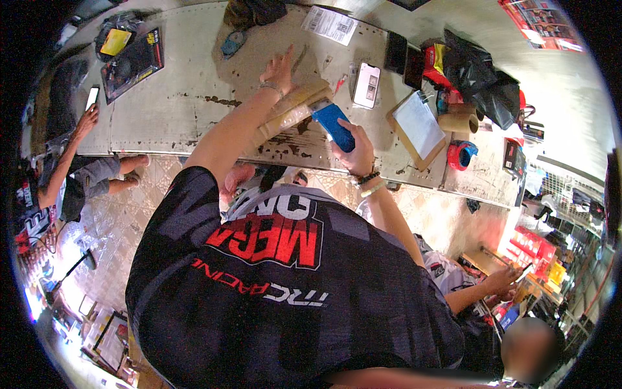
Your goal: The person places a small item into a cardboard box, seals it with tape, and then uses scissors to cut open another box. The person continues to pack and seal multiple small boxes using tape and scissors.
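My right hand (358, 150) is closed around a blue oblong block (335, 126) with a greyish far end. It is held over the near side of the worn metal table (188, 71). The block's far end meets a long tan strip-like piece (288, 113) with a shiny, blurred surface, lying slantwise between my two arms. I cannot make out its exact kind. My left hand (278, 72) reaches farther over the table, past that piece. Its fingers are spread, and nothing shows in them.
To the right lie a lit phone (367, 85), a clipboard with paper (418, 123), brown cardboard tubes (459, 118), a red-and-blue tape roll (460, 155) and a black plastic bag (483, 78). A printed label sheet (329, 24) lies farther back. Other people sit left and right, one holding a phone (92, 97).
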`<state>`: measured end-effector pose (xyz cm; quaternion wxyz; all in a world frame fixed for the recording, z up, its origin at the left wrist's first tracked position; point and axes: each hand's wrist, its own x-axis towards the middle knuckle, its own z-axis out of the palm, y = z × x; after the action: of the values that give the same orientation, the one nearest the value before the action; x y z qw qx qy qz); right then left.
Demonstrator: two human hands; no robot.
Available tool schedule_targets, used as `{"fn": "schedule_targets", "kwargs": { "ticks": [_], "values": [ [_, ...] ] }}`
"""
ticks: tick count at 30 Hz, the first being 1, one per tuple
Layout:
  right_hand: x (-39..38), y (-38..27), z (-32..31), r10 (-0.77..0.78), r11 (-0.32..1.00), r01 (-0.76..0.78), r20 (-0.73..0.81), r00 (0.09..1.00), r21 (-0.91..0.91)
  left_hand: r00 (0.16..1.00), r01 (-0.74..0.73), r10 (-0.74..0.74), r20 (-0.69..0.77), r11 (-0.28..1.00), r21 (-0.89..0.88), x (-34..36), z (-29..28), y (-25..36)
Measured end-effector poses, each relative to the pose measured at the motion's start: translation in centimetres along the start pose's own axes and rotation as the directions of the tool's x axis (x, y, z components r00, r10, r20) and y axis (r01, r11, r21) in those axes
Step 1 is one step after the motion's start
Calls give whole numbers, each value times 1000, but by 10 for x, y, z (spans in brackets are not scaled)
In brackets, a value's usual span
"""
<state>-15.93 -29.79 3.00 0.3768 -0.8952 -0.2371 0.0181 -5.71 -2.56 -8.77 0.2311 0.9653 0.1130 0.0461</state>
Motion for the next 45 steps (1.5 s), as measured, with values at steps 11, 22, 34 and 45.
{"fn": "schedule_targets", "kwargs": {
  "ticks": [11,22,34,45],
  "values": [
    [0,-3,1,0,1000,1,-23,1000,27,858,-315,207,471,935,163,-90,-63,47],
    [14,-48,-23,-14,998,14,0,1000,-67,942,-251,233,243,967,47,-70,-55,26],
    [35,-7,31,109,965,-95,43,993,-246,907,-183,208,366,978,-102,-36,-67,6],
    [28,-26,18,178,906,-126,93,980,-405,919,-172,143,367,984,47,-47,-79,27]
  ]
}}
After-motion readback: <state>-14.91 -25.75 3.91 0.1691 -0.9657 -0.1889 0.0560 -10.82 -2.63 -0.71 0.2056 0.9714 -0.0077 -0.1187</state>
